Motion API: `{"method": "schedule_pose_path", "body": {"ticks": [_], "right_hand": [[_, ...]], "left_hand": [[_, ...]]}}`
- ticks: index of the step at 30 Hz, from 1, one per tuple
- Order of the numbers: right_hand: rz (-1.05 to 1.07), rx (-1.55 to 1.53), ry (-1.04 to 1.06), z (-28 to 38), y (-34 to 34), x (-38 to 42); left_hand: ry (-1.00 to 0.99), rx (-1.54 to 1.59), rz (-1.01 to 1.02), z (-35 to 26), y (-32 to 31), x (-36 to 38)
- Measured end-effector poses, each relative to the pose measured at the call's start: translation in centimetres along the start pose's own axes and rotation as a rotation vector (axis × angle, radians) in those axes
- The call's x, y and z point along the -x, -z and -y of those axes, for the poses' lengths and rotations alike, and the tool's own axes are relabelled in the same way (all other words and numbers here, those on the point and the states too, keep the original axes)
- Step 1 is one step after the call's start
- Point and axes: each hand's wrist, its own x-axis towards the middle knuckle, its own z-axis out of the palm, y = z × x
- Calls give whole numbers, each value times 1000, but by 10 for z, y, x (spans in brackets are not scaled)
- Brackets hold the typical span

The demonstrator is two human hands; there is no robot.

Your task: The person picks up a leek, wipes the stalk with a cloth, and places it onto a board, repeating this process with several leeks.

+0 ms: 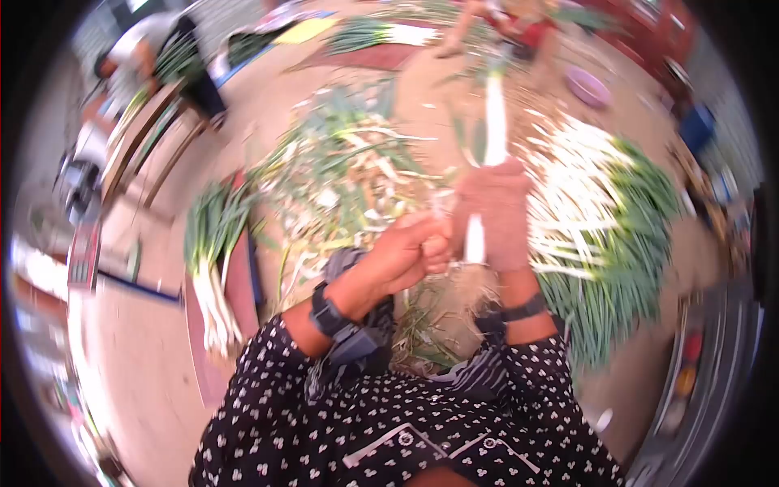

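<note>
On my feed, the right hand (497, 213) grips a leek (494, 122) upright, roots down. The left hand (415, 246) is clenched just beside it; I can't tell whether it pinches anything. A purple basin (587, 88) sits at one o'clock, contents too blurred to read. Heaped leeks (604, 211) lie at three, leaf scraps (337, 158) at ten, a leek bundle (216, 268) at nine.

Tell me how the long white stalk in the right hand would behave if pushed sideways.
The stalk should be fairly stiff along its white length, since it stands straight above the right hand. Its roots look floppy, being thin and straggly. It is probably light, as one hand holds it up.
</note>
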Motion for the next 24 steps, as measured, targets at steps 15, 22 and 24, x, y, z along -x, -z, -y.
{"method": "schedule_pose_path", "body": {"ticks": [15, 22, 24], "right_hand": [[-52, 5, 437, 314, 35, -24], [254, -572, 855, 361, -27, -13], [478, -494, 758, 377, -71, -4]], "left_hand": [[-520, -225, -839, -133, 106, 203], [-456, -581, -1448, -154, 187, 323], [-470, -1075, -1603, -163, 213, 356]]}}
